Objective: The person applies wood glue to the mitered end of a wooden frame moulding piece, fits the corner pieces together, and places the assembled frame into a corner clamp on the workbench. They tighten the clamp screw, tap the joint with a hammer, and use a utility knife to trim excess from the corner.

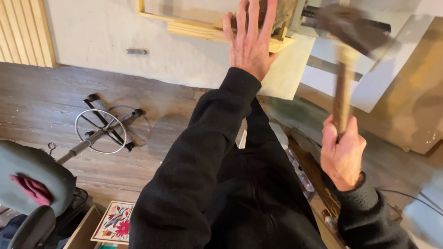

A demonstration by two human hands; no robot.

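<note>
The right hand (342, 159) has its grip wrapped tight around the lower end of a hammer's wooden handle (342, 99), with the blurred dark steel head (353, 27) raised beside the corner of a pale wooden frame (207, 28) at the top of the view. The hammer looks head-heavy and stiff, best held low on the handle for swing. The left hand (249, 39) presses flat, fingers spread, against a grey-brown pad on the frame corner, grasping nothing.
</note>
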